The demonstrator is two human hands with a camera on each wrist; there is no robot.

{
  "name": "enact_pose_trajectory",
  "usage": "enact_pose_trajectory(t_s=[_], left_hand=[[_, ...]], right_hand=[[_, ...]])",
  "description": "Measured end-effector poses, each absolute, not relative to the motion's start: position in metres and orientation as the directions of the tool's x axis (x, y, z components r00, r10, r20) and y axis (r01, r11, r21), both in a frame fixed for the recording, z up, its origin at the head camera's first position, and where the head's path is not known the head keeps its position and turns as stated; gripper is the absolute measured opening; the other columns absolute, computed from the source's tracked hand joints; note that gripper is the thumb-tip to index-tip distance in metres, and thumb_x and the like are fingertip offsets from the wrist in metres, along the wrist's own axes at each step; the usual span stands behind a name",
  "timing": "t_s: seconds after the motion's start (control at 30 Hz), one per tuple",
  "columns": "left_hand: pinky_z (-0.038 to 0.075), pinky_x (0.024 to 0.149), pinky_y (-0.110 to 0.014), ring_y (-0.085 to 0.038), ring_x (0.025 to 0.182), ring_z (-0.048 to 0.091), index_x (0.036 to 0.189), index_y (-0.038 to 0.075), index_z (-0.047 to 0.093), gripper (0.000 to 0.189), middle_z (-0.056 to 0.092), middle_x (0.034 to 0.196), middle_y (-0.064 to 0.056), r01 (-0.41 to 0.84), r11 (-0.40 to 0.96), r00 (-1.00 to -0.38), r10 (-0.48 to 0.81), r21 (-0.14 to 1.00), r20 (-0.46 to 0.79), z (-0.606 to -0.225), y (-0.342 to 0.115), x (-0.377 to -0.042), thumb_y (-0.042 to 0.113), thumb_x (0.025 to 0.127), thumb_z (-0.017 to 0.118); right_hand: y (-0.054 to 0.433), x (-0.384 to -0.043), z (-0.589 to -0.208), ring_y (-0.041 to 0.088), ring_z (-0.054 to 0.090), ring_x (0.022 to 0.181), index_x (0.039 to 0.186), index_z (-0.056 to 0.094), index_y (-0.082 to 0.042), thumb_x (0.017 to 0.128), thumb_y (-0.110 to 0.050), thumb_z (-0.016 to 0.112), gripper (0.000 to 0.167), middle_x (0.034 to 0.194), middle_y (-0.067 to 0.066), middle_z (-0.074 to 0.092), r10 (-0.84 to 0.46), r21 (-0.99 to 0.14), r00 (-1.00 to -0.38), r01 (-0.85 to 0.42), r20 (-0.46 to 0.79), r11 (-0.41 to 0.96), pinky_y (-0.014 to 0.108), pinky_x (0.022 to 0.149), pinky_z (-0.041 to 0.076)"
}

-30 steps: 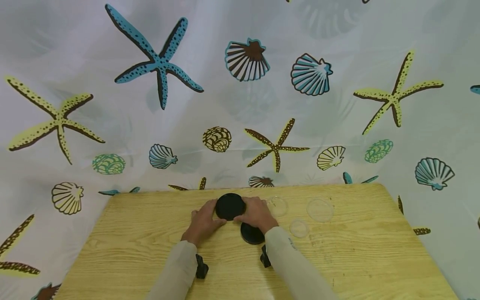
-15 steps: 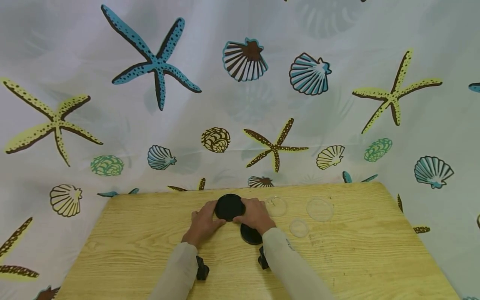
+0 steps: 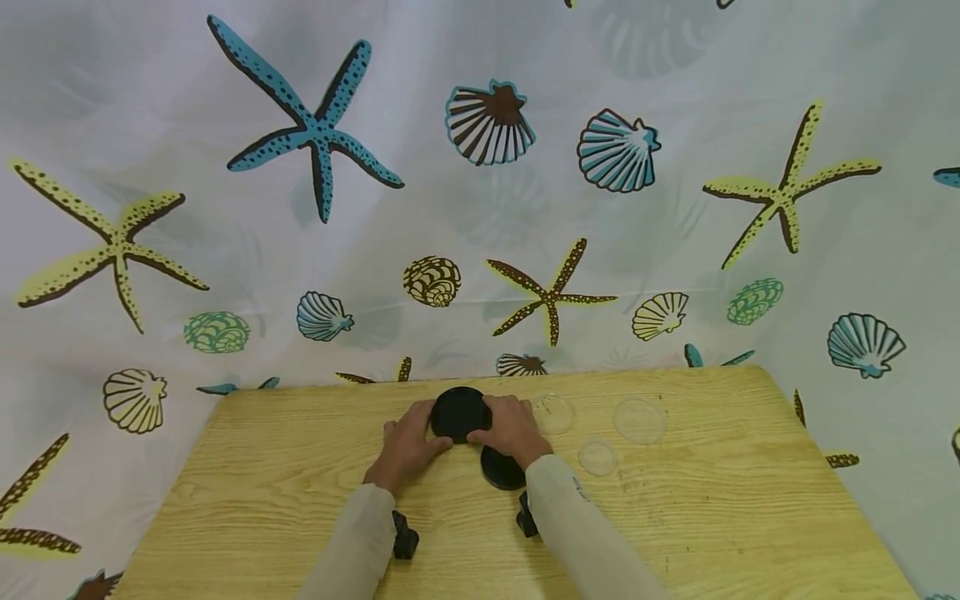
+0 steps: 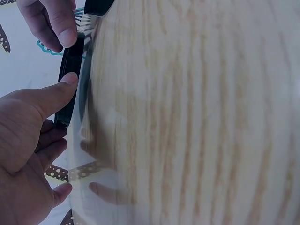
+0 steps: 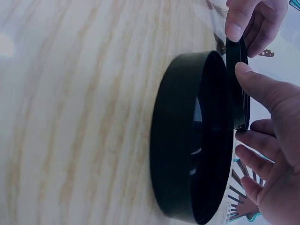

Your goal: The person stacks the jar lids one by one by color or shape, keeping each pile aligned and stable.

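Note:
Both hands hold a round black lid-like disc (image 3: pixel 461 414) near the far edge of the wooden table. My left hand (image 3: pixel 408 447) grips its left rim, thumb on the near side and fingers round the edge. The right rim is held by my right hand (image 3: pixel 514 431) in the same way. In the left wrist view the black disc (image 4: pixel 70 89) appears edge-on, with a dark reflection beside it on the tabletop. Under my right wrist lies a second black round piece (image 3: pixel 501 468), partly covered. In the right wrist view this hollow, shallow black dish (image 5: pixel 180 136) shows a raised wall.
Right of the hands lie three clear round discs: one beside the right hand (image 3: pixel 555 414), a larger disc (image 3: pixel 640 420), and a smaller disc (image 3: pixel 597 457). A white curtain (image 3: pixel 420 192) printed with starfish and shells hangs behind the wooden table (image 3: pixel 720 483).

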State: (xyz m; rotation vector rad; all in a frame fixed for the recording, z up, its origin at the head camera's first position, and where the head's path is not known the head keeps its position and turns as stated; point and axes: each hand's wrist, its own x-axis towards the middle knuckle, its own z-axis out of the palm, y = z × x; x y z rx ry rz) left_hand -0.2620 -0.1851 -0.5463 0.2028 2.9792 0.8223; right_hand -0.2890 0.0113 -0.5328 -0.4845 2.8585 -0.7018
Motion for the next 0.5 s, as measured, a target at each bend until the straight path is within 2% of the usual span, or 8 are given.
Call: enact_pose_trajectory(t_s=[0.27,0.5], left_hand=[[0.025,0.101,-0.063,-0.034,0.131,0.044,0.144,0.01,0.039,0.071,0.043,0.144,-0.012,0.128,0.848,-0.989,0.147,0.514,0.003,-0.541,-0.186,-0.262,0.033,0.085,0.071],[0.025,0.101,-0.064,-0.037,0.129,0.045,0.144,0.005,0.037,0.074,0.04,0.146,-0.016,0.128,0.843,-0.989,0.147,0.523,0.006,-0.525,-0.182,-0.261,0.033,0.084,0.072]], right_hand=[[0.013,-0.287,-0.525,0.031,0.05,0.126,0.14,0.047,-0.008,0.083,-0.046,0.069,0.072,0.137,0.011,0.054,-0.359,-0.461,-0.931,-0.293,-0.061,0.838,0.049,0.108,0.033],[0.017,-0.289,-0.516,0.03,0.055,0.12,0.136,0.052,-0.007,0.081,-0.047,0.072,0.071,0.13,0.01,0.06,-0.383,-0.459,-0.924,-0.35,0.024,0.816,0.05,0.103,0.037]])
